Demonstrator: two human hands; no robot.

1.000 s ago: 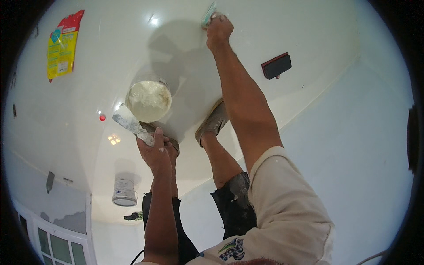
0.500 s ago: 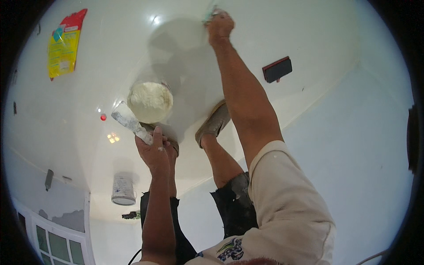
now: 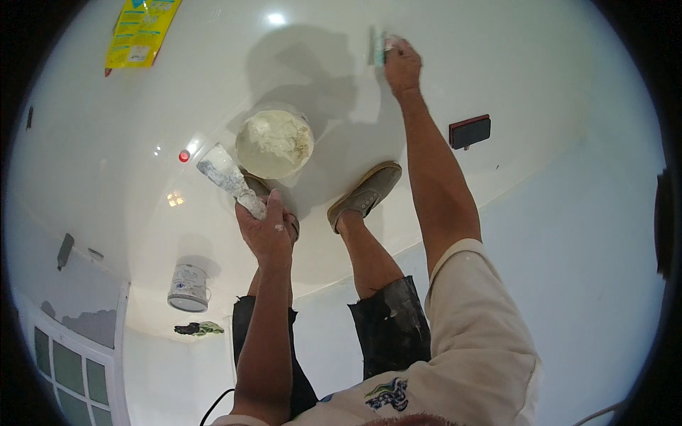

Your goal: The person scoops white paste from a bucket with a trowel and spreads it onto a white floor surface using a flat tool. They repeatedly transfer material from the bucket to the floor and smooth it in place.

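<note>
My left hand is closed round the handle of a putty knife. Its wide blade is smeared with white paste and points up and left beside the bucket. Filled with creamy white putty, the bucket stands on the glossy pale floor just in front of my left shoe. Farther out to the right, my right hand is stretched forward, closed on a flat tool with a pale green edge. That tool is blurred, so its exact kind is unclear, as is whether it touches the floor.
A dark block with a reddish edge lies right of my right forearm. At far left is a yellow and red bag. A red round cap sits left of the putty knife. Behind me stand a white pail and a paned door.
The view has shifted and turned slightly. My right hand has drawn the green-edged tool somewhat closer, toward the bucket's level. My left hand keeps the putty knife beside the bucket.
</note>
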